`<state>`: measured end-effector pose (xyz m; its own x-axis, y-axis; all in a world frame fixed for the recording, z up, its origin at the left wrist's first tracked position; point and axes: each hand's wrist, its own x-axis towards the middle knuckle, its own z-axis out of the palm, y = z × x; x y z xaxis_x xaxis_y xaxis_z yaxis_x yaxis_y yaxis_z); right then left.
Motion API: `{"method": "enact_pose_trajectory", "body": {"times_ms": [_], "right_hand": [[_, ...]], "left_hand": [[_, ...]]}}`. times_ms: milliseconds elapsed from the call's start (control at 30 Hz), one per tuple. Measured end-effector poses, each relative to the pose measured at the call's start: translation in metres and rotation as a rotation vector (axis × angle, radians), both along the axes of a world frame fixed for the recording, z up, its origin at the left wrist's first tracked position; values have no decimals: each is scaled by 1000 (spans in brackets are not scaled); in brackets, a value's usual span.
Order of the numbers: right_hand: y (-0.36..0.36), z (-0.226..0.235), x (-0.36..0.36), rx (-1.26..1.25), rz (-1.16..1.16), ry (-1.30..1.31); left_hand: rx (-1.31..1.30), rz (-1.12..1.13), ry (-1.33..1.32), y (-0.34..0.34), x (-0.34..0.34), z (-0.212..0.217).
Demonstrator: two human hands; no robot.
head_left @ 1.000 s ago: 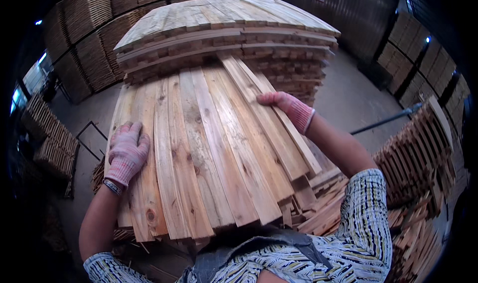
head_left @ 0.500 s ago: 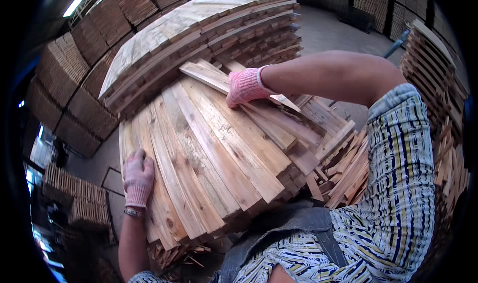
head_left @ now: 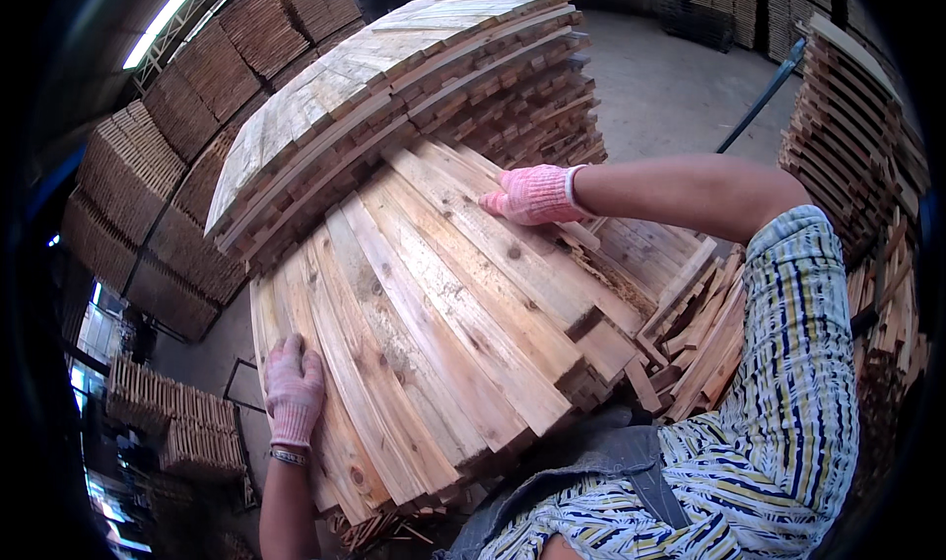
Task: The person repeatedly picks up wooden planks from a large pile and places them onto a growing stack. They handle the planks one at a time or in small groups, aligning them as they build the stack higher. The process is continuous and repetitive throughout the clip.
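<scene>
A layer of pale, knotty wooden boards (head_left: 424, 314) lies side by side on a stack in front of me. My left hand (head_left: 295, 378), in a pinkish-white knitted glove, rests flat on the boards at the left edge, fingers stretched out. On the upper right side of the layer, my right hand (head_left: 538, 195), in a pink glove, lies on a wooden board (head_left: 493, 240) with its fingers reaching leftward over the surface. The undersides of the fingers are hidden. Beyond the near layer rises a taller stack of boards (head_left: 394, 57).
Loose narrow offcuts (head_left: 705, 348) are heaped at the right beside the near stack. A tall stack of slats (head_left: 838, 126) stands further right, near a blue bar (head_left: 764, 97). Large lumber piles (head_left: 148, 175) line the left, with a lower slat stack (head_left: 187, 432) nearer.
The board that lay tilted across the top under my right hand now lies in line with the others. My right hand has loosened and moved right. My left hand stays flat on the boards.
</scene>
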<state>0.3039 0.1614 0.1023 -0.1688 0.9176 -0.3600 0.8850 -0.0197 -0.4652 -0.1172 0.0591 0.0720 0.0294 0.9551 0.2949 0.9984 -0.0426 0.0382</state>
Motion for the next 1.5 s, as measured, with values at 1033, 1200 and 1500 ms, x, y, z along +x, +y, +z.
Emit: {"method": "enact_pose_trajectory", "body": {"times_ms": [1033,1200,1500], "right_hand": [[-177,-55,68,1216,234,426],[-158,-68,30,1284,236,255],[-104,-9,18,1003,425,193]], "left_hand": [[28,-36,-46,-5,-17,-10],[-11,-37,-23,15,-6,-11],[33,-16,-31,-1,-4,-5]]}}
